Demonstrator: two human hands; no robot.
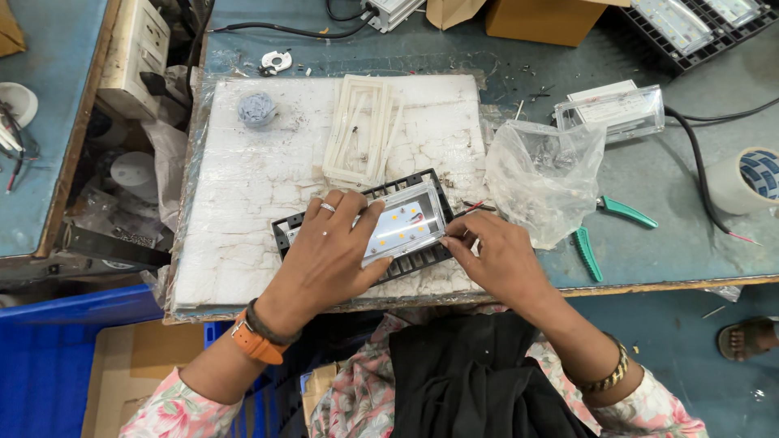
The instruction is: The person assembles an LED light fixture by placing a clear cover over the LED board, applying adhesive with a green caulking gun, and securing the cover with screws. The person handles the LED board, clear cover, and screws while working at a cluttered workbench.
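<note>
L hand (pixel 333 243) flat, fingers spread on black LED lamp (pixel 406 225), R hand (pixel 495 255) pinching at lamp's edge — what it grips unclear, white foam pad (pixel 243 203) beneath

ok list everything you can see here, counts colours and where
lamp housing: 1, black with clear front, on the white pad, under both hands
white pad: 1, cracked white, on the bench
white frame: 1, top of the pad
grey lump: 1, pad's top left corner
plastic bag: 1, clear, right of the pad
pliers: 1, green handles, right of the bag
clear lamp cover: 1, bench upper right
tape roll: 1, white, far right edge
cardboard box: 1, brown, top edge
bench: 1, blue-grey
left hand: flat on the housing, rings, orange strap at the wrist
right hand: fingertips at the housing's right edge, bangle at the wrist
</note>
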